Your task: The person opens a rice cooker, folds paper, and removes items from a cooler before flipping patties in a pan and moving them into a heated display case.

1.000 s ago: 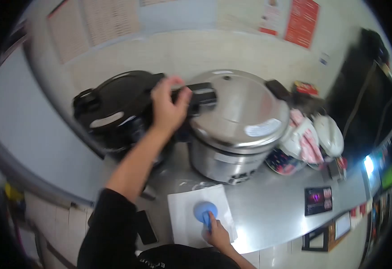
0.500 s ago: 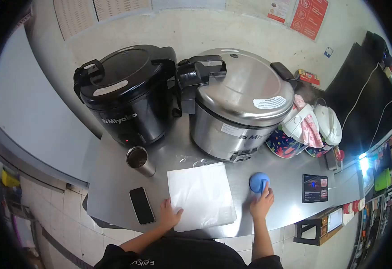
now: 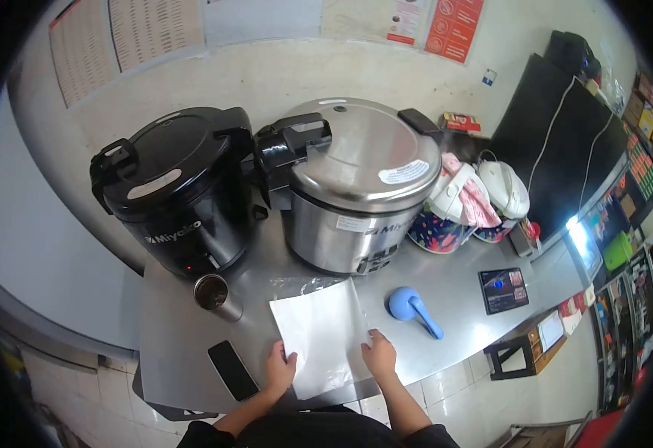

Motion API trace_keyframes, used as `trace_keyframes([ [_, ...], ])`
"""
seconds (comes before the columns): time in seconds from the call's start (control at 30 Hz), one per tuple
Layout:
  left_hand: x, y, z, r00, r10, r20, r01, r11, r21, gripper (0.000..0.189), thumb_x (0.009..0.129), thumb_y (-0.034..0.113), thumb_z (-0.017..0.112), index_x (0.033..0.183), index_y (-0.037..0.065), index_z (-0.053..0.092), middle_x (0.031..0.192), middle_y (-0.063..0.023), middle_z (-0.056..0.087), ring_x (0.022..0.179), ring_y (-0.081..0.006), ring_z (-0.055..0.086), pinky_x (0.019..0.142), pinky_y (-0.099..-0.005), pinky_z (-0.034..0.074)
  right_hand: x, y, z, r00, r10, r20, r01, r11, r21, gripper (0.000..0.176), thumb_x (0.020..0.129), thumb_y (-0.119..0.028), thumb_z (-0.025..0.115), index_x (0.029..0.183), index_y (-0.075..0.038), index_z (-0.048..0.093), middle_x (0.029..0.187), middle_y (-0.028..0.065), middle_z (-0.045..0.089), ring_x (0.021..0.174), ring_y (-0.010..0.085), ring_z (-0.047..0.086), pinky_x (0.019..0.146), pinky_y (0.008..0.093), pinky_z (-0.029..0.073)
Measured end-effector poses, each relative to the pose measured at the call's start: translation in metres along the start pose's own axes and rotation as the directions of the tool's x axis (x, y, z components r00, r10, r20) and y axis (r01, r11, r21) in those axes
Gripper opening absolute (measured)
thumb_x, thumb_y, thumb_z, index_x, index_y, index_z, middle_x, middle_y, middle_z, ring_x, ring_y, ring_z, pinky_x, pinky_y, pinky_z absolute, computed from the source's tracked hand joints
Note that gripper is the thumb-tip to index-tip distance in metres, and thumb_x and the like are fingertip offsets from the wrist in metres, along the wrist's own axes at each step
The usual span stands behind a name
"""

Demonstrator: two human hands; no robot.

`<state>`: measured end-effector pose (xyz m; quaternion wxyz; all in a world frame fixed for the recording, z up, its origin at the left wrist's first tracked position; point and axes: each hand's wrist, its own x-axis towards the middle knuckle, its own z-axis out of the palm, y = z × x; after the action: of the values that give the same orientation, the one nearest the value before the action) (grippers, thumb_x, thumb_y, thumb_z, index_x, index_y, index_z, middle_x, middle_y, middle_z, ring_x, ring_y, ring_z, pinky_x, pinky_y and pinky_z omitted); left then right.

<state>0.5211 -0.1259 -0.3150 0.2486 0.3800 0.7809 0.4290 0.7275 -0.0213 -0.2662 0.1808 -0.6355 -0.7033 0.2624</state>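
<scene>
White sheets of paper (image 3: 320,332) lie on the steel table (image 3: 446,358), with clear plastic showing at their top and lower edges. My left hand (image 3: 281,367) is at the left edge of the sheets, its thumb over them and its fingers at the rim. At the right edge is my right hand (image 3: 378,354), with thumb and fingers on the border of the sheets. A blue round tool with a handle (image 3: 414,310) lies to the right of the paper. Left of my left hand is a black phone (image 3: 233,371), and a steel tumbler (image 3: 219,297) stands behind it.
A black cooker (image 3: 184,194) and a large silver cooker (image 3: 360,172) stand at the back. Two smaller flowered cookers (image 3: 440,228) are beside them, one with a pink cloth. A tablet (image 3: 503,290) lies at the right. Posters hang on the wall.
My right hand has let go of the blue tool and moved left to the paper's right edge. The tool now lies with its handle toward the lower right. The whole view has shifted.
</scene>
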Motion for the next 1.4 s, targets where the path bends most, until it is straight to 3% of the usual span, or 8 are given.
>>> trace_keyframes([
  [0.2,-0.001,0.02,0.0,0.899,-0.373,0.229,0.437,0.732,-0.523,0.039,0.078,0.017,0.066,0.109,0.001,0.048,0.09,-0.0098,0.059,0.077,-0.0175,0.057,0.067,-0.0281,0.045,-0.065,-0.04,0.056,0.811,-0.541,0.224,0.555,0.832,-0.002,0.033,0.07,-0.014,0.061,0.102,-0.008,0.056,0.098,0.01,0.056,0.085,0.0305,0.054,0.074,0.0384,0.047],
  [0.4,0.007,-0.016,0.012,0.944,-0.227,0.241,0.313,0.849,-0.425,0.039,0.069,0.007,0.07,0.102,-0.005,0.052,0.094,-0.0121,0.06,0.083,-0.0179,0.058,0.073,-0.0309,0.046,-0.041,-0.042,0.037,0.909,-0.339,-0.242,0.363,0.93,0.058,0.051,0.073,-0.029,0.066,0.112,-0.002,0.049,0.09,0.0185,0.058,0.077,0.033,0.059,0.068,0.0387,0.048],
  [0.57,0.017,-0.012,-0.005,0.711,-0.194,0.676,0.698,0.31,-0.645,0.033,0.08,0.014,0.062,0.108,0.0,0.051,0.099,-0.0124,0.058,0.091,-0.0246,0.058,0.078,-0.04,0.048,-0.032,-0.02,0.048,0.93,-0.083,0.357,-0.091,0.891,0.445,0.049,0.077,-0.028,0.065,0.116,-0.003,0.05,0.082,0.0121,0.062,0.073,0.0196,0.06,0.068,0.0309,0.047],
  [0.73,0.009,0.002,-0.006,0.639,-0.214,0.739,0.72,0.504,-0.477,0.039,0.083,0.015,0.058,0.117,0.001,0.043,0.108,-0.0146,0.055,0.098,-0.0264,0.056,0.084,-0.0396,0.046,-0.049,-0.019,0.051,0.899,-0.135,0.416,-0.208,0.705,0.678,0.041,0.082,-0.024,0.059,0.116,-0.003,0.05,0.094,0.0116,0.062,0.082,0.0159,0.059,0.072,0.0298,0.047],
  [0.8,0.002,0.006,0.0,0.809,-0.123,0.574,0.476,0.711,-0.518,0.037,0.083,0.015,0.06,0.114,0.001,0.045,0.107,-0.0132,0.054,0.099,-0.0244,0.054,0.084,-0.0376,0.045,-0.052,-0.021,0.043,0.942,-0.017,0.334,-0.171,0.832,0.527,0.043,0.081,-0.024,0.06,0.117,-0.003,0.049,0.1,0.0155,0.06,0.086,0.0195,0.06,0.075,0.0301,0.047],
  [1.1,-0.018,0.053,-0.007,0.639,0.022,0.769,0.766,-0.11,-0.634,0.05,0.09,0.034,0.046,0.127,0.004,0.032,0.124,-0.0106,0.046,0.115,-0.0266,0.043,0.095,-0.0433,0.035,-0.092,-0.077,0.012,0.946,-0.325,0.009,0.317,0.914,-0.255,0.051,0.07,-0.009,0.057,0.119,-0.009,0.044,0.086,0.0115,0.054,0.075,0.0295,0.058,0.06,0.0363,0.05],
  [1.23,-0.018,0.046,-0.006,0.74,-0.228,0.633,0.64,0.531,-0.556,0.039,0.09,0.033,0.047,0.115,0.003,0.044,0.111,-0.0117,0.054,0.102,-0.0249,0.053,0.087,-0.0411,0.043,-0.102,-0.061,0.018,0.747,-0.607,0.271,0.564,0.795,0.224,0.056,0.07,-0.014,0.064,0.12,-0.002,0.04,0.102,0.019,0.047,0.087,0.0329,0.054,0.07,0.0387,0.048],
  [1.4,-0.028,0.045,-0.012,0.617,-0.122,0.778,0.779,0.241,-0.579,0.036,0.09,0.031,0.046,0.11,0.001,0.046,0.104,-0.0128,0.055,0.098,-0.0244,0.054,0.088,-0.0416,0.042,-0.114,-0.056,0.016,0.981,-0.136,0.139,0.056,0.883,0.466,0.075,0.064,-0.024,0.076,0.121,-0.001,0.034,0.105,0.0212,0.044,0.097,0.0315,0.049,0.084,0.0381,0.041],
])
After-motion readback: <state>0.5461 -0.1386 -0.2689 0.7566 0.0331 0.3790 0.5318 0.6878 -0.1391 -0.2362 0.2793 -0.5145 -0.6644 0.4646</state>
